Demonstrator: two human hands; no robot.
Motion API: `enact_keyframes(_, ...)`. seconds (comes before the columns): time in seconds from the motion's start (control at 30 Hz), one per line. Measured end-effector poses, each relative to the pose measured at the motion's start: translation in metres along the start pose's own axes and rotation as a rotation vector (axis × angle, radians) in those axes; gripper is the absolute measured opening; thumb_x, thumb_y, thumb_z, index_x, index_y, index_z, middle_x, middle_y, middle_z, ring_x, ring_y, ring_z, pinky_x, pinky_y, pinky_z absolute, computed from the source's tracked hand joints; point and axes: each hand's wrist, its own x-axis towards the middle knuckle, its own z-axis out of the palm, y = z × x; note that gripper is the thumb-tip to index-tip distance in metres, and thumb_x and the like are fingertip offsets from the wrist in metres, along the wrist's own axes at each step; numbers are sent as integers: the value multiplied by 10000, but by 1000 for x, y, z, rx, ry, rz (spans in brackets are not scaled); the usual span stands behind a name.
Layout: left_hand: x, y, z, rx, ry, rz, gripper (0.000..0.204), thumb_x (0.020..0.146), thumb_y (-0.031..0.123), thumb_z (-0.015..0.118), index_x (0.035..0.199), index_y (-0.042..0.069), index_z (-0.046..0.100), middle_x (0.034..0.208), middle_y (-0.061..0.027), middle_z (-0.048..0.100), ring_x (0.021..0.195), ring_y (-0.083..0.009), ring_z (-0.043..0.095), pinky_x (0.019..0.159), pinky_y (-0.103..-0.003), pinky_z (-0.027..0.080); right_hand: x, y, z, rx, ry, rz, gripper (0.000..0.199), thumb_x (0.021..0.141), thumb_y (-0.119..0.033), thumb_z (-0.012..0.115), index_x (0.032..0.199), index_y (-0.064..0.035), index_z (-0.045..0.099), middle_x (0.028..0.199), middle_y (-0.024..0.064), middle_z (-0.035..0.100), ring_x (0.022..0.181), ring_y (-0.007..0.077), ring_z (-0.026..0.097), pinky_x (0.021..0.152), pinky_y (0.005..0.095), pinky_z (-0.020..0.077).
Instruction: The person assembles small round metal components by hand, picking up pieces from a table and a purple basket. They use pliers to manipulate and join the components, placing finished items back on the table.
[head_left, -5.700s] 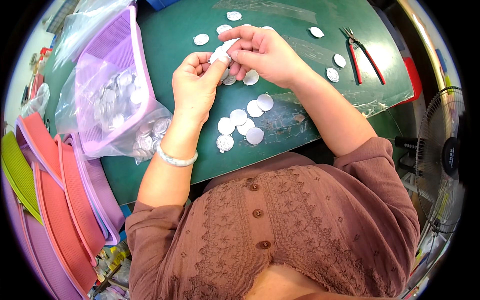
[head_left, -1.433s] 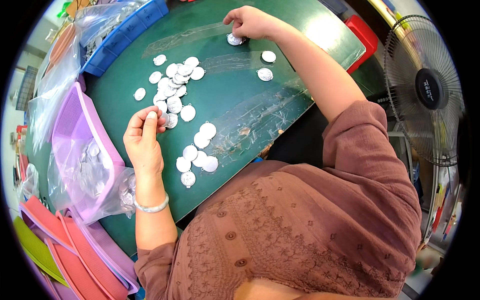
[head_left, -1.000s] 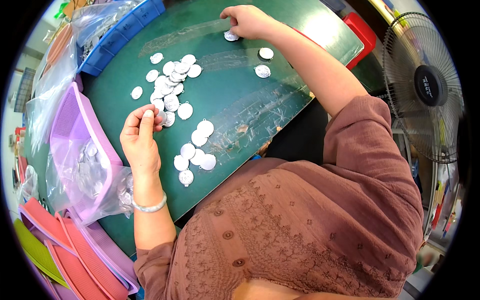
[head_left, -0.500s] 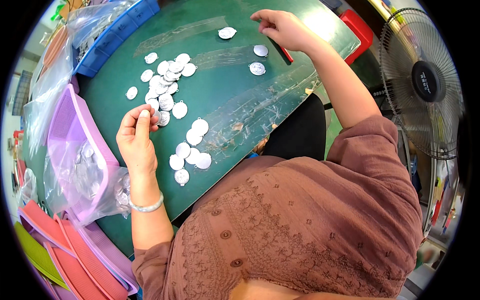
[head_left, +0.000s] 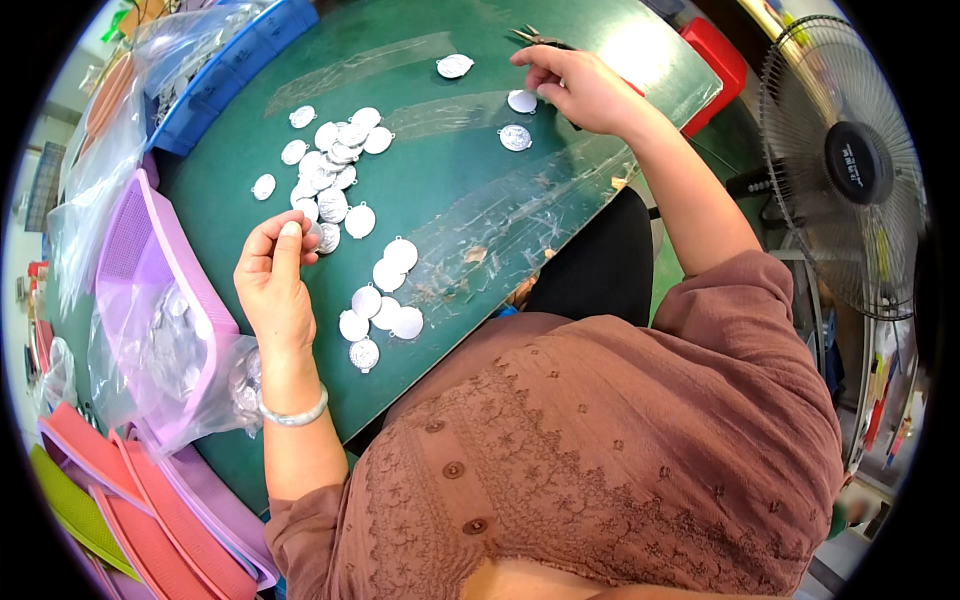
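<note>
Left hand (head_left: 275,275) low on the green tabletop (head_left: 450,200), fingers pinched narrow on a silver disc (head_left: 313,233) right at the edge of the loose pile of discs (head_left: 335,165). Right hand (head_left: 585,90) stretched to the far side, fingers curled down over the pliers (head_left: 535,38), whose tips poke out beyond the knuckles; cannot tell whether actually gripped or only covered. Two single discs (head_left: 518,120) just beside that hand, another lone disc (head_left: 454,66) further left. A second small cluster (head_left: 375,310) near the body.

Looks like a fetch-the-tool step: one piece ready in the left, tool being reached with the right. Next move probably calls for a firm hold on the pliers' handles and for bringing tool and disc together over the middle, keeping the small loop on the disc's rim turned outward and the sleeve off the nearby pieces
</note>
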Motion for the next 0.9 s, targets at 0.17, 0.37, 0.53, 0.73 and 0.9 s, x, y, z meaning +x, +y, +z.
enact_keyframes(0.17,1,0,2,3,26,8,147,859,122,542,930,4,594,834,-44,608,703,-94,549,618,-207,425,4,-22,1,5,-27,-44,356,768,-7,521,1120,-58,508,822,60,588,730,176,552,677,296,452)
enact_keyframes(0.37,1,2,1,8,87,-14,142,848,106,545,925,0,600,832,-51,616,697,-90,552,612,-201,422,24,-64,36,130,-83,-285,384,735,-3,542,1114,-53,509,778,69,593,695,199,554,652,301,460)
enact_keyframes(0.53,2,6,0,-12,100,-28,145,848,96,539,938,-2,595,834,-48,612,694,-85,547,609,-197,417,20,-117,74,187,-198,-382,449,698,-63,638,1124,-67,496,829,107,591,773,271,568,684,346,453)
enact_keyframes(0.73,0,9,2,23,89,-37,153,851,90,530,960,0,588,839,-44,605,675,-75,530,603,-191,408,14,-137,97,88,-103,-404,530,683,-109,659,1173,-86,457,878,84,568,855,265,536,743,355,437)
enact_keyframes(0.9,-2,13,3,54,40,-117,172,849,109,538,979,6,582,800,-26,594,645,-63,515,539,-169,387,16,-134,97,105,-99,-468,547,676,-101,654,1183,-90,450,866,83,561,842,265,538,738,358,439)
